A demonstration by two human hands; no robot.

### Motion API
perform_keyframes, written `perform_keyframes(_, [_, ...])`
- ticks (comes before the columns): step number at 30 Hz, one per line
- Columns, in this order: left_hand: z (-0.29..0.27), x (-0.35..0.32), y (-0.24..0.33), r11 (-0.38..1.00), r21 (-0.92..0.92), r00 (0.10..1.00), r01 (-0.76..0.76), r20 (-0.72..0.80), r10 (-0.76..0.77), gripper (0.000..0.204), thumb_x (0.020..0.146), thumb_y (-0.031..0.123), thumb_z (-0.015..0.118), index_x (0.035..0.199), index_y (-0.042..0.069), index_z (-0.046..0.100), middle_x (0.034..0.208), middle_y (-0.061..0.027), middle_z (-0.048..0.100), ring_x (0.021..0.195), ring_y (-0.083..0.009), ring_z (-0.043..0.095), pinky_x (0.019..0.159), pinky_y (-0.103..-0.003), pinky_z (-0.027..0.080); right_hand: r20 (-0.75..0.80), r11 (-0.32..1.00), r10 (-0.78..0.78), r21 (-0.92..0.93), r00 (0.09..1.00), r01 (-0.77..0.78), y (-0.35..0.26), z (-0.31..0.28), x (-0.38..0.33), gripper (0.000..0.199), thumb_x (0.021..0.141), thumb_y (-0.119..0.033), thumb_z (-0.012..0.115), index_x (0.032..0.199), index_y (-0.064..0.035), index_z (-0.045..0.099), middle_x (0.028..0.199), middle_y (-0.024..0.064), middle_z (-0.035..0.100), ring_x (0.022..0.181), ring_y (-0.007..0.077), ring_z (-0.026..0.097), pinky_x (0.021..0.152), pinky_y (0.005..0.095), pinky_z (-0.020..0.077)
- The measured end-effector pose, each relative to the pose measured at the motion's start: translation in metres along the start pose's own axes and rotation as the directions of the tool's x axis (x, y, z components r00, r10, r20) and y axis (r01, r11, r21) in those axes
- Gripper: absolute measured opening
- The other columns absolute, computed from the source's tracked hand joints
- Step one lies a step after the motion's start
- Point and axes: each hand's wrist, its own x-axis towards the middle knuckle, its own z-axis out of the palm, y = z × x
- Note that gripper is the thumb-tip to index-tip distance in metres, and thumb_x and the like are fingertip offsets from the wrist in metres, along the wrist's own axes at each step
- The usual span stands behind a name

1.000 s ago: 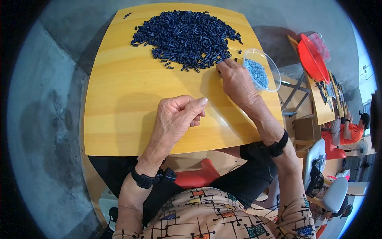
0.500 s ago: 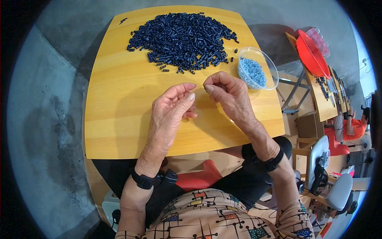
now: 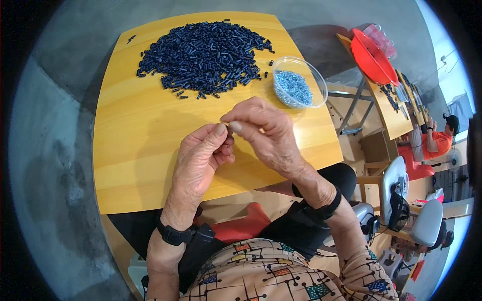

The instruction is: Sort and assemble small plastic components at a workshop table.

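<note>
Above the near half of the yellow table [image 3: 145, 170], my two hands meet at the fingertips. My left hand [image 3: 197, 155] is closed, thumb against fingers, and a little dark piece shows at its tips, mostly hidden. From the right, my right hand [image 3: 266, 131] pinches thumb and forefinger together against that spot; whatever lies in the pinch is too small to make out. Beyond them is a wide heap of short black tubular pieces [image 3: 203, 57]. To the right of the heap, a clear round plastic tub [image 3: 321, 90] holds many tiny shiny bluish-silver parts [image 3: 292, 88].
A few loose black pieces [image 3: 131, 38] lie at the far left corner. On the right, another table [image 3: 384, 108] carries a red basin [image 3: 371, 57] and more black pieces. Stools [image 3: 394, 190] stand at the right, and a person in orange [image 3: 436, 145] sits farther off.
My hands, apart at the fingertips before, have come together. My right hand has moved left to my left fingertips. The whole view has shifted, so the table appears farther left.
</note>
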Motion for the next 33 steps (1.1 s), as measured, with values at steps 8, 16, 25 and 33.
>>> perform_keyframes(8, [0.005, 0.002, 0.002, 0.999, -0.049, 0.999, -0.01, -0.035, 0.008, 0.021, 0.088, 0.024, 0.056, 0.093, 0.004, 0.059, 0.078, -0.0001, 0.057, 0.065, -0.0054, 0.051, 0.058, -0.019, 0.045, -0.239, 0.896, 0.06, -0.415, 0.969, -0.157, 0.017, -0.103, 0.031, 0.012, 0.076, -0.006, 0.064, 0.086, 0.0013, 0.066, 0.079, 0.0086, 0.065, 0.073, 0.0119, 0.061, 0.065, 0.0229, 0.0472])
perform_keyframes(16, [0.001, 0.009, 0.002, 0.991, -0.133, 0.999, -0.006, -0.041, 0.001, 0.021, 0.087, 0.022, 0.058, 0.095, 0.002, 0.061, 0.077, -0.0019, 0.059, 0.065, -0.0072, 0.054, 0.06, -0.021, 0.049, 0.06, 0.54, 0.12, -0.842, 0.991, -0.014, 0.068, -0.109, 0.058, 0.024, 0.07, -0.022, 0.066, 0.085, -0.0045, 0.067, 0.082, 0.0178, 0.063, 0.076, 0.0322, 0.061, 0.071, 0.0388, 0.0474])
perform_keyframes(25, [0.001, 0.011, 0.004, 0.989, -0.148, 0.996, -0.004, -0.089, -0.009, 0.024, 0.087, 0.023, 0.057, 0.096, 0.001, 0.061, 0.077, -0.0012, 0.059, 0.065, -0.0072, 0.053, 0.061, -0.022, 0.048, -0.054, 0.608, 0.256, -0.767, 0.965, -0.204, 0.07, -0.108, 0.059, 0.018, 0.072, -0.02, 0.065, 0.081, -0.0052, 0.067, 0.073, 0.0152, 0.064, 0.067, 0.0274, 0.063, 0.064, 0.0348, 0.0494])
perform_keyframes(33, [0.001, 0.015, 0.002, 0.984, -0.179, 0.998, 0.0, -0.063, -0.011, 0.025, 0.088, 0.022, 0.055, 0.101, 0.001, 0.059, 0.08, -0.0017, 0.059, 0.068, -0.0066, 0.055, 0.063, -0.021, 0.049, -0.153, 0.758, 0.151, -0.616, 0.977, -0.213, 0.072, -0.113, 0.051, 0.013, 0.079, -0.01, 0.059, 0.087, -0.0026, 0.066, 0.069, 0.0047, 0.063, 0.057, 0.01, 0.057, 0.054, 0.0239, 0.0464])
